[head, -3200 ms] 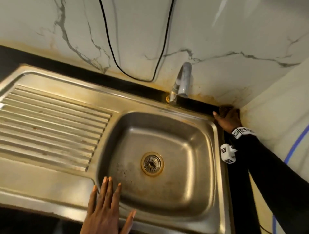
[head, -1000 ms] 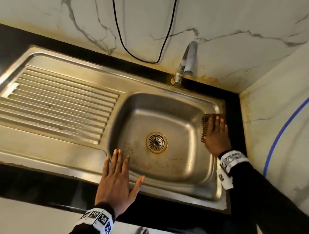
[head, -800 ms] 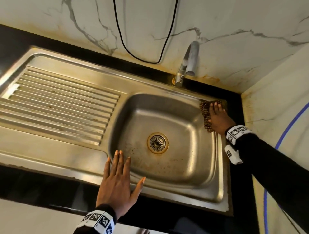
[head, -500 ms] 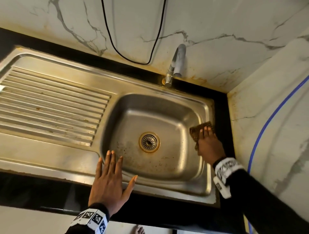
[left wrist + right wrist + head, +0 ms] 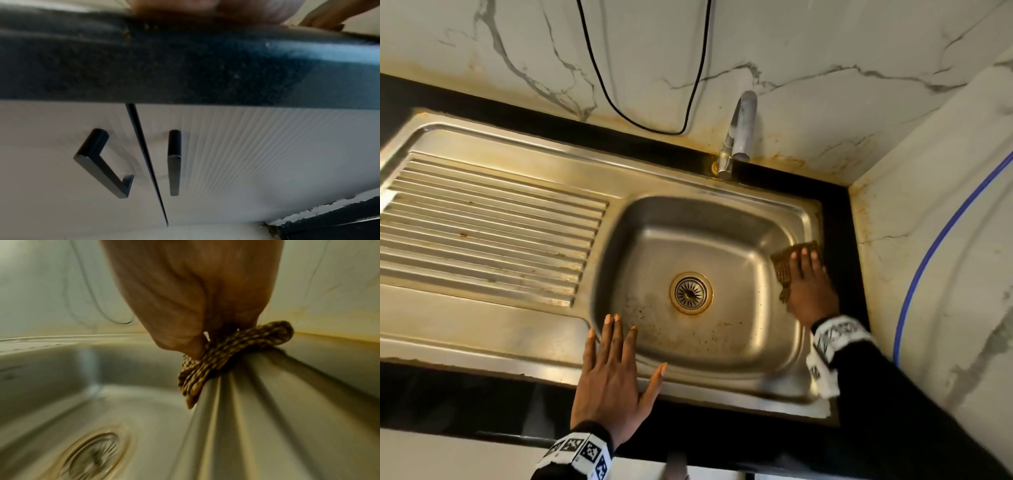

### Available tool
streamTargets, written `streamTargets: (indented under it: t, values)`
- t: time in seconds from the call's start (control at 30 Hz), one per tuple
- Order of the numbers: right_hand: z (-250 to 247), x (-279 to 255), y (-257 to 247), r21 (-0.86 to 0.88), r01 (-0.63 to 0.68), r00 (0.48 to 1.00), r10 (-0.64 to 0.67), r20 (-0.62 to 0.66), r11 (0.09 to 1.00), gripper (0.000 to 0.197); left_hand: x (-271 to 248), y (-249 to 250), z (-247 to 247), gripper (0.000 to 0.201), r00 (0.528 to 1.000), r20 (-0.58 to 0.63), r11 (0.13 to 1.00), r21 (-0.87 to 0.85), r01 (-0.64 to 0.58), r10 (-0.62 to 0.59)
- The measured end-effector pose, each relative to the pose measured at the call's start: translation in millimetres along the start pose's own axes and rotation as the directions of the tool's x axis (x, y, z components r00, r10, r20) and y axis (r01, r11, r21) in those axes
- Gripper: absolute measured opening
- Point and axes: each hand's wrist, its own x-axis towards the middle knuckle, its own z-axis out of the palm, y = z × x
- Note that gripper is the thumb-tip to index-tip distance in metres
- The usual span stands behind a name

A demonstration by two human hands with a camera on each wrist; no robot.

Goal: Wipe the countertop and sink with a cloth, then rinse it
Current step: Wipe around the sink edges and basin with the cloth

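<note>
Nearest me the left hand (image 5: 608, 383) lies flat, fingers spread, on the sink (image 5: 493, 335) front rim, while beyond it the right hand (image 5: 810, 287), fingers straight and together, presses the cloth (image 5: 782, 265) under its fingertips, draped lengthwise over the right rim.

A brown patterned cloth (image 5: 787, 263) is being pressed flat onto the right rim of the sink (image 5: 796, 219), with one edge hanging down into the bowl. The steel sink is looking dull and stained with yellow-brown marks. Its round drain (image 5: 691, 293) is sitting in the middle of the bowl. The black countertop (image 5: 839, 222) is running around the sink.
</note>
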Motion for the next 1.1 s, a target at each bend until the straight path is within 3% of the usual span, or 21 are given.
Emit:
streamTargets:
  t: [0.1,0.17,0.3,0.43,0.53,0.63,0.7,0.73,0.8,0.87,1.0,1.1]
  values:
    - [-33.1,73.9,4.9,0.0,-0.072,0.993,0.071,0.095,0.997,0.089,1.4,0.7,-1.4,0.099,1.0,0.0,1.0,-0.013,-0.004,0.004]
    - [-43.1,98.8,3.2,-0.066,-0.06,0.993,0.066,0.094,0.996,0.085,2.5,0.2,-1.5,0.099,1.0,-0.001,0.999,-0.034,-0.009,0.009]
    - [-42.4,104.5,-5.5,-0.222,-0.019,0.999,0.028,0.038,0.975,0.097,2.5,-1.4,2.3,0.096,1.0,0.015,1.0,-0.026,-0.009,0.01]
    - [-47.9,113.4,-33.0,-0.254,0.063,0.992,-0.089,-0.093,0.965,0.058,4.3,-4.5,2.7,0.087,0.999,0.048,0.999,-0.028,-0.017,0.018]
    - [-53.1,134.1,-67.9,-0.304,0.141,0.978,-0.181,-0.106,0.942,0.056,5.6,-2.0,3.9,0.085,1.0,0.012,1.0,-0.006,-0.019,0.019]
    - [-67.1,148.6,-103.2,-0.261,0.128,0.986,-0.152,-0.073,0.957,0.05,4.4,-3.0,2.6,0.084,1.0,0.026,1.0,0.015,-0.016,0.015]
    - [-75.7,146.8,-122.6,-0.369,0.149,0.979,-0.188,-0.073,0.917,0.048,4.4,-2.5,2.1,0.084,1.0,-0.007,1.0,0.02,-0.011,0.011]
    - [-79.3,144.5,-134.0,-0.432,0.205,0.963,-0.261,-0.073,0.878,0.049,4.7,-2.2,2.1,0.084,1.0,-0.009,1.0,0.019,-0.01,0.01]
    - [-79.3,141.6,-162.2,-0.47,0.406,0.863,-0.499,-0.086,0.784,0.052,5.5,-3.2,3.8,0.085,1.0,0.002,1.0,0.019,-0.01,0.01]
    - [-82.2,144.5,-198.2,-0.435,0.472,0.807,-0.574,-0.136,0.767,0.054,9.4,-3.2,4.6,0.085,1.0,-0.023,1.0,0.022,-0.02,0.021]
    - [-98.9,156.6,-263.0,-0.289,0.507,0.8,-0.569,-0.193,0.812,0.054,11.2,-3.4,2.6,0.085,1.0,-0.027,1.0,0.01,-0.009,0.009]
    - [-99.5,154.5,-266.8,-0.249,0.495,0.809,-0.546,-0.218,0.832,0.056,7.7,1.3,-2.7,0.098,1.0,-0.019,1.0,0.003,-0.006,0.006]
